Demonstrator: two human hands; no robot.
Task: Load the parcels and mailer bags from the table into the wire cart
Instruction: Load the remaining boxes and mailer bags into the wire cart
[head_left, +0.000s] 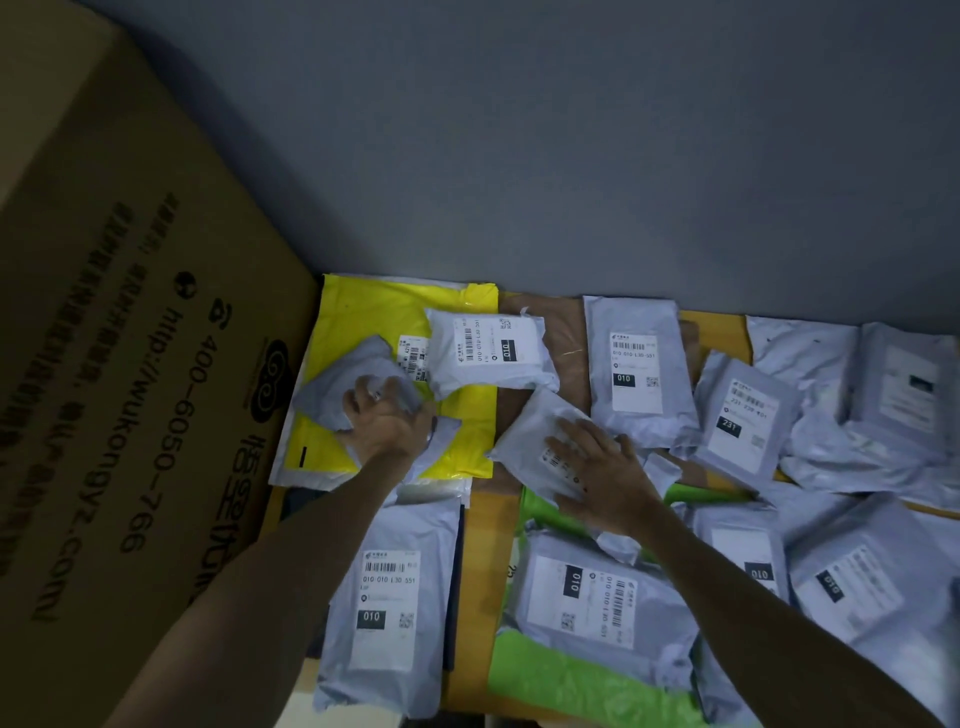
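The left hand clenches a crumpled grey mailer, which lies on the yellow mailer at 10 o'clock on the table; the right hand – at 3 o'clock from the left one – rests with straight, spread fingers on a flat grey mailer; other labelled mailers lie from 12 to 6 o'clock; a big cardboard box stands at 9 o'clock.

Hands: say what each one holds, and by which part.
The left hand grips a crumpled grey bag by its bunched middle. The right hand rests flat, fingers spread, on a second grey bag, gripping nothing.
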